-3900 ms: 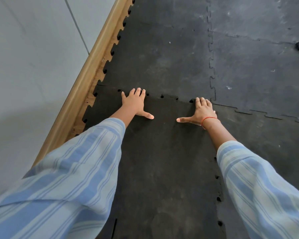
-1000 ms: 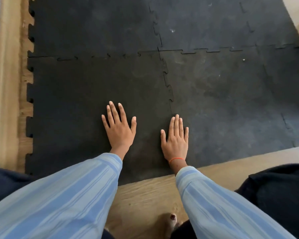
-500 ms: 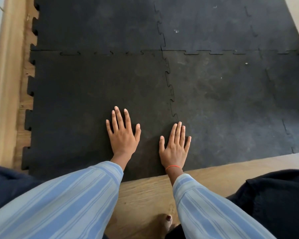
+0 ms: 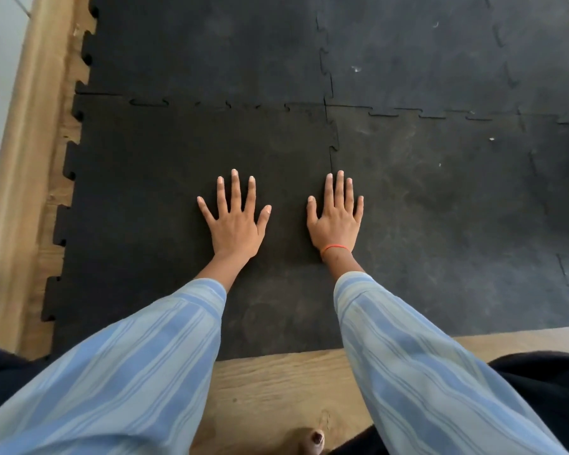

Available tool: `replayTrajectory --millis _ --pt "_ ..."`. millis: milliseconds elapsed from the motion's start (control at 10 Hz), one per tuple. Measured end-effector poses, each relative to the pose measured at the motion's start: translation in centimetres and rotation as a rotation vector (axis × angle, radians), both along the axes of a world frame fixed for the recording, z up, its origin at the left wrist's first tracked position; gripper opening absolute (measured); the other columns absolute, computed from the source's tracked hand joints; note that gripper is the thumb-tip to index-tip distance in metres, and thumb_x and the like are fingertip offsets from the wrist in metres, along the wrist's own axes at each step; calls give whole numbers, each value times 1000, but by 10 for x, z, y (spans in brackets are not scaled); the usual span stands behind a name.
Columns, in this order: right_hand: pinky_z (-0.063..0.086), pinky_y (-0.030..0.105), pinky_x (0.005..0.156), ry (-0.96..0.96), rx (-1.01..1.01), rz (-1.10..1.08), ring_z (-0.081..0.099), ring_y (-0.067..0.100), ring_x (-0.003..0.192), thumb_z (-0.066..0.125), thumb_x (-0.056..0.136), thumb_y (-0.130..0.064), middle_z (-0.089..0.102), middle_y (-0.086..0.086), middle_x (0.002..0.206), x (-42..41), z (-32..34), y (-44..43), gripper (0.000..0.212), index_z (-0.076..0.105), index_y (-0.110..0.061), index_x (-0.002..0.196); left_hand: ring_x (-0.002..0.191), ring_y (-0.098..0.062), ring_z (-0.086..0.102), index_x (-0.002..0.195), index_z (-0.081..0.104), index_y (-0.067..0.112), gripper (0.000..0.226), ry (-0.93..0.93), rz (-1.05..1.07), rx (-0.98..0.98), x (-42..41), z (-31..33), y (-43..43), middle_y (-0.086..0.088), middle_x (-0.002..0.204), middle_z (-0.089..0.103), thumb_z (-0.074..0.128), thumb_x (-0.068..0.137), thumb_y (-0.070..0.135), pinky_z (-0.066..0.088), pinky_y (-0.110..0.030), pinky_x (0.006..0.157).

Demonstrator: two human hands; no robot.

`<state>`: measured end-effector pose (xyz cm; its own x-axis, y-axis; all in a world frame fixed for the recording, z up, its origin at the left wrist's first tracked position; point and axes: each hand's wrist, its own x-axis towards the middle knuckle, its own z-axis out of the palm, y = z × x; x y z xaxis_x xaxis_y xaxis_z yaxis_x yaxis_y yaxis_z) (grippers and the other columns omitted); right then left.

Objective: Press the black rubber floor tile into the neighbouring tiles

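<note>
The black rubber floor tile (image 4: 138, 198) lies flat at the near left, its jigsaw edge meeting a neighbouring tile (image 4: 440, 205) on the right and another tile (image 4: 211, 50) beyond it. My left hand (image 4: 235, 221) rests palm down on the tile with fingers spread. My right hand (image 4: 337, 221), with an orange band at the wrist, lies flat over the seam between the tile and the right neighbour. Neither hand holds anything.
A wooden skirting board (image 4: 27, 152) runs along the left, with bare wood floor (image 4: 276, 389) showing in front of the mat. The tile's left teeth (image 4: 64, 224) stick out free. A toe (image 4: 316, 438) shows at the bottom edge.
Both hands have slid forward along the tile, away from its near edge; the right hand stays on the side seam. Earlier they pressed the far seam.
</note>
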<state>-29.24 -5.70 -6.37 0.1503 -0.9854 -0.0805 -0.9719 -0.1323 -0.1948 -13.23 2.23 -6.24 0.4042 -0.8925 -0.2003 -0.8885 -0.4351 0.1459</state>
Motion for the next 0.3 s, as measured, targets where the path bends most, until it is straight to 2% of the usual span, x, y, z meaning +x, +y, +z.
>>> replayTrajectory --millis 100,200,300 --pt "3 46 122 53 99 5 2 18 150 26 97 -49 4 -3 163 2 9 0 63 9 -24 152 147 -31 -11 152 -5 28 66 15 -3 97 -2 5 -1 -4 162 -10 14 96 58 -4 -67 109" --pt "4 51 120 93 361 10 -5 22 149 28 99 -47 -7 -1 163 10 41 -11 66 2 -19 152 146 -30 -18 151 -11 26 69 135 -31 252 5 28 -10 -4 160 -21 21 98 56 -2 -66 111" --pt "20 52 116 180 666 -3 14 32 147 46 93 -47 12 8 161 16 98 -19 70 20 -15 149 148 -28 -4 153 10 14 66 327 -43 479 10 75 -18 -10 162 -7 33 100 45 13 -59 114"
